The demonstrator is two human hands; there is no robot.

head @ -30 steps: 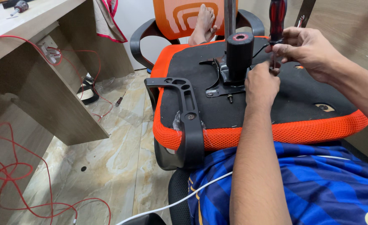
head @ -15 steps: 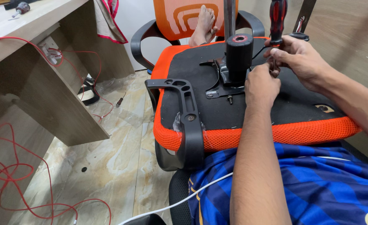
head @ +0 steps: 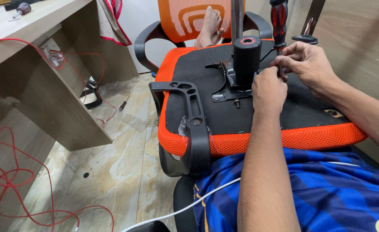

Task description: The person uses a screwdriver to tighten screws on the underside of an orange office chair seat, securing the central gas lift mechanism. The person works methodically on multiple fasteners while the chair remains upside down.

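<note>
The upturned orange mesh office chair seat (head: 258,141) lay across the person's lap, black underside up. The right hand (head: 309,64) pinched the red-and-black screwdriver (head: 278,25) upright by its shaft; the left hand (head: 269,88), fingers curled, steadied the tip beside the black metal mechanism plate (head: 232,83). One bolt (head: 237,103) seemingly stood unseated.

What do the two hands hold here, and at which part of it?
Both hands meet low on the shaft of an upright screwdriver, below its red-black handle. The right hand pinches it; the left hand closes beside it, its exact hold hidden.
</note>
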